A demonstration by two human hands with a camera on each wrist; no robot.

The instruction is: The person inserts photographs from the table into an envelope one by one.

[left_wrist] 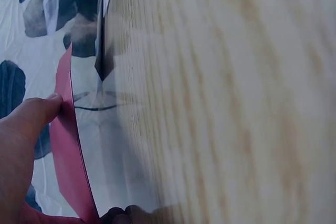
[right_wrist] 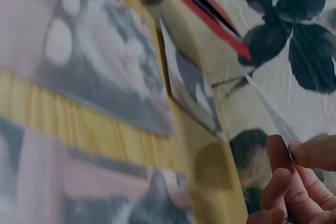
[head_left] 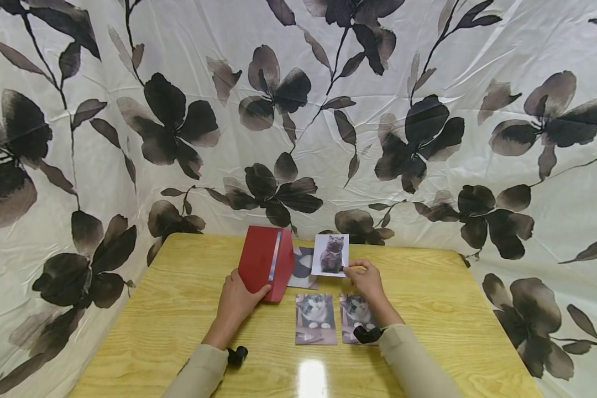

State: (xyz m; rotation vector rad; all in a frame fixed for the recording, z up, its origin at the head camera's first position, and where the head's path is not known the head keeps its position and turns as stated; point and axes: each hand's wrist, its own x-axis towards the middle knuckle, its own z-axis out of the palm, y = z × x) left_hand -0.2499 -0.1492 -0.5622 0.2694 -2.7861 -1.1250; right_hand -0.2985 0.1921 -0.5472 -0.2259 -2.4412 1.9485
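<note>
My left hand [head_left: 235, 298] grips a red envelope [head_left: 260, 260] by its lower edge, with the thumb on the flap side. The envelope's flap stands open, and a strip of a picture shows in its mouth. Between thumb and fingers, my right hand [head_left: 367, 281] pinches the lower right corner of a photo card [head_left: 330, 255] of a grey cat sitting on white. In the right wrist view this card [right_wrist: 273, 106] appears edge-on. Partly hidden behind the envelope and the card is another photo [head_left: 302, 282] on the table.
Two photos of a white and grey cat lie nearer on the wooden table [head_left: 179, 331]: a left one [head_left: 315, 320] and a right one [head_left: 350, 326], which the right wrist partly covers. A flower-printed cloth [head_left: 353, 182] hangs behind the table.
</note>
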